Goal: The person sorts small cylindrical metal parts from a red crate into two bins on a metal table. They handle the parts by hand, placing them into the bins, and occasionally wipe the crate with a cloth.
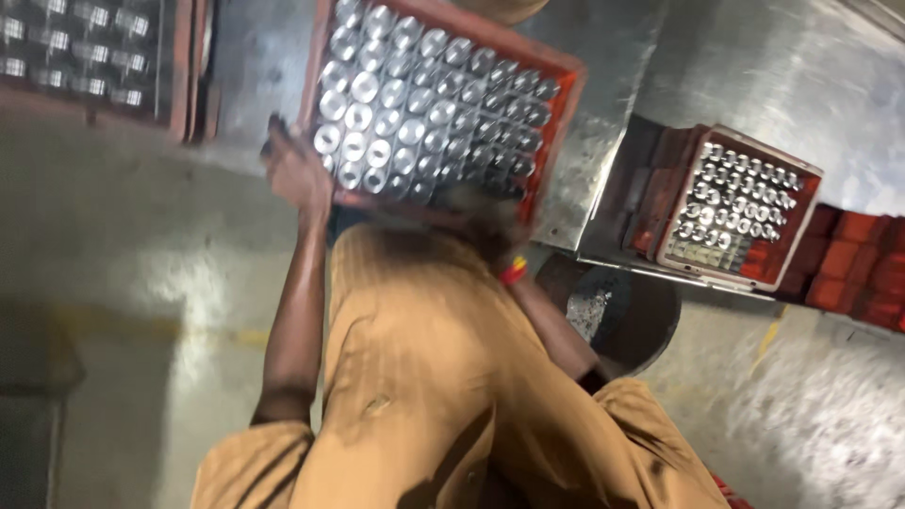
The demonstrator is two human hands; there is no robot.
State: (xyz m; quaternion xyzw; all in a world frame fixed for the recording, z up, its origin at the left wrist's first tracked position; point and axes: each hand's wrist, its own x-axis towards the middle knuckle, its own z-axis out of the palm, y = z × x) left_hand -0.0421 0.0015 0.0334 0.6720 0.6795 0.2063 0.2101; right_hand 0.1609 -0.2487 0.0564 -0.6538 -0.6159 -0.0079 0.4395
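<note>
Neither of my hands shows in the head view. A co-worker in a tan shirt (424, 377) fills the middle, seen from behind in a tilted, blurred picture. That person bears a red crate (556, 94) on the head, packed with several shiny metal cylinders (415, 104). One of the co-worker's hands (292, 170) grips the crate's left edge. The other arm, with a red and yellow band at the wrist (514, 270), reaches up under the crate's right side.
A second red crate of metal cylinders (740, 207) sits at the right on a stack of red crates (858, 264). Another filled crate (85, 57) is at the top left. A dark round bin (622, 311) stands behind the co-worker on the grey concrete floor (141, 236).
</note>
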